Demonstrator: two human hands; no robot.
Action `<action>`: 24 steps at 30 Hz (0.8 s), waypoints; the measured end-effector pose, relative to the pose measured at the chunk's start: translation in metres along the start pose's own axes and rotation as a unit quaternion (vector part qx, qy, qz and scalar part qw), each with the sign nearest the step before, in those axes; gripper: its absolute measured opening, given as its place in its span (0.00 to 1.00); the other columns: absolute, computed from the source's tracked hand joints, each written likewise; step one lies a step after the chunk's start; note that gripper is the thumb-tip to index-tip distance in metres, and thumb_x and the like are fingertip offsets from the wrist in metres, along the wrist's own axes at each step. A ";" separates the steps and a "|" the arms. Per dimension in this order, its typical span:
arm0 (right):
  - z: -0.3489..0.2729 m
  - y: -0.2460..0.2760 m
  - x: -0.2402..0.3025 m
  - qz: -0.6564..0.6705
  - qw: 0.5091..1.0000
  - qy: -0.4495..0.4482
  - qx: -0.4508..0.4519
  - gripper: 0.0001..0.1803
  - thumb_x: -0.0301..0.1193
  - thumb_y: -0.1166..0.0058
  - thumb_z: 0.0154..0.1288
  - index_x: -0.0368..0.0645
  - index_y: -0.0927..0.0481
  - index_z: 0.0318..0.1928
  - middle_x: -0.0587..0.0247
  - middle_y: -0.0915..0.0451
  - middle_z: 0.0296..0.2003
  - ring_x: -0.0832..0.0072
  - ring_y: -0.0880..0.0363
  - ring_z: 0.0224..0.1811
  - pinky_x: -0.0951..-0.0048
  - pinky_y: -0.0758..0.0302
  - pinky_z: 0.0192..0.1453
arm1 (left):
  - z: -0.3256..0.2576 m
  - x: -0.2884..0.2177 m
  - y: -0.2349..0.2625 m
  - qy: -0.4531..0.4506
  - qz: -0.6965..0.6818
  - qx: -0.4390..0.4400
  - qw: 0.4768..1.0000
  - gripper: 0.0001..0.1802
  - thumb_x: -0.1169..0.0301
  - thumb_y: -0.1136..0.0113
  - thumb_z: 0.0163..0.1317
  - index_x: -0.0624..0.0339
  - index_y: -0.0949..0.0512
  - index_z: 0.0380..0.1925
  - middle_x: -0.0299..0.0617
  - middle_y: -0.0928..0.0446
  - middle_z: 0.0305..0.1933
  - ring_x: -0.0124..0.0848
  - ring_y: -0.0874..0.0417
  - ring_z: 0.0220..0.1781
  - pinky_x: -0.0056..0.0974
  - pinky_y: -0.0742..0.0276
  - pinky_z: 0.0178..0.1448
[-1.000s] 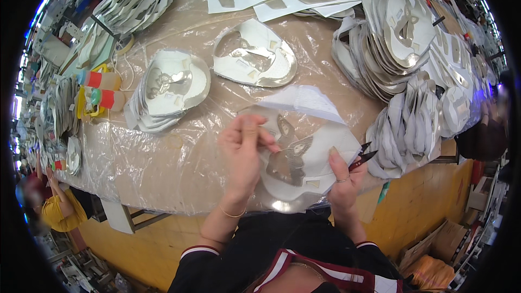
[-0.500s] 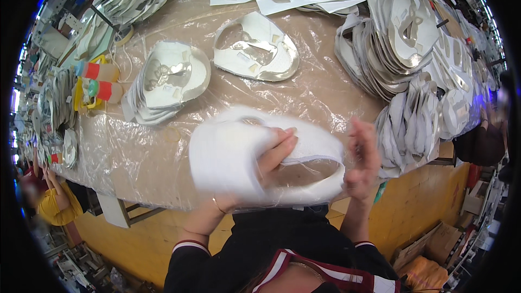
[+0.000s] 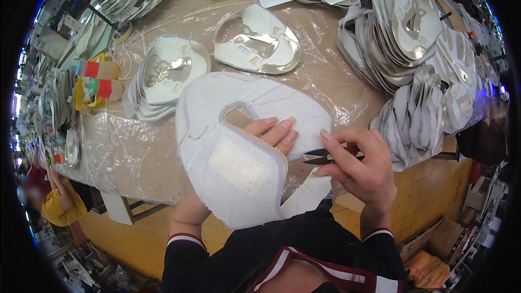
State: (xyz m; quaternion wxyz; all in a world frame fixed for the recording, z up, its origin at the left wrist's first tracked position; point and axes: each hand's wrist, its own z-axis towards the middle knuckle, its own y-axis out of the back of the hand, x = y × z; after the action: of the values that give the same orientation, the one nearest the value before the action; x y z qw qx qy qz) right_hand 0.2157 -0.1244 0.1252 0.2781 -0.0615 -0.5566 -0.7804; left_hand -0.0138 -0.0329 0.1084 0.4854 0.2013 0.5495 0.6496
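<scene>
The left hand (image 3: 271, 133) holds up a large white fabric piece (image 3: 239, 146), a flat cut shape with a rounded hole near its top and a paler rectangular patch on the flap nearest the body. The hand is mostly hidden behind the flap; only the fingers (image 3: 279, 130) show, curled over the fabric's edge and pinching it, which seems to keep that edge taut and lifted toward the blades.

The right hand (image 3: 358, 165) grips a small pair of black scissors (image 3: 325, 157), thumb and forefinger closed around the handles, the tips pointing left at the fabric edge just beside the left fingertips. The blades look nearly shut; whether they touch the cloth I cannot tell. Holding the two hands this close likely gives control over a fine trim.

Beyond the fingers, on the plastic-covered table (image 3: 135, 157), lie a stack of silver-white cut pieces (image 3: 165, 73) and a single shaped piece (image 3: 260, 43). To the right of the scissors hand stand tall heaps of similar pieces (image 3: 423, 76), well within reach.
</scene>
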 end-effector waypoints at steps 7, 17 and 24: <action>0.003 -0.002 0.004 0.154 0.975 -0.120 -0.109 0.28 0.36 0.29 0.51 0.43 0.17 0.54 0.63 0.22 0.37 0.74 0.23 0.32 0.72 0.30 0.34 | 0.000 0.018 -0.021 -0.068 0.018 0.040 0.997 0.28 0.67 0.48 0.63 0.59 0.29 0.64 0.48 0.30 0.69 0.44 0.26 0.65 0.44 0.29 0.69; -0.019 -0.028 0.016 0.450 0.862 -0.212 -0.099 0.09 0.31 0.32 0.60 0.41 0.18 0.38 0.63 0.23 0.37 0.82 0.27 0.31 0.76 0.29 0.39 | -0.005 0.036 -0.058 -0.052 -0.066 0.068 0.994 0.28 0.63 0.53 0.69 0.57 0.34 0.68 0.46 0.34 0.72 0.41 0.33 0.73 0.46 0.38 0.75; -0.035 -0.028 -0.019 0.554 0.761 -0.151 -0.301 0.14 0.42 0.38 0.65 0.45 0.21 0.33 0.60 0.24 0.35 0.73 0.27 0.37 0.73 0.32 0.43 | -0.029 0.038 -0.085 -0.059 -0.081 0.051 0.994 0.30 0.63 0.52 0.70 0.53 0.38 0.72 0.45 0.36 0.74 0.36 0.36 0.75 0.45 0.44 0.79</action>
State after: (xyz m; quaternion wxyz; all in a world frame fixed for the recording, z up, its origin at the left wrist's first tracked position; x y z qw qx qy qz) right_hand 0.2245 -0.1427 0.0811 0.5419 -0.5567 -0.1970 -0.5981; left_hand -0.0192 -0.0219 0.0120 0.5569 0.2186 0.5672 0.5660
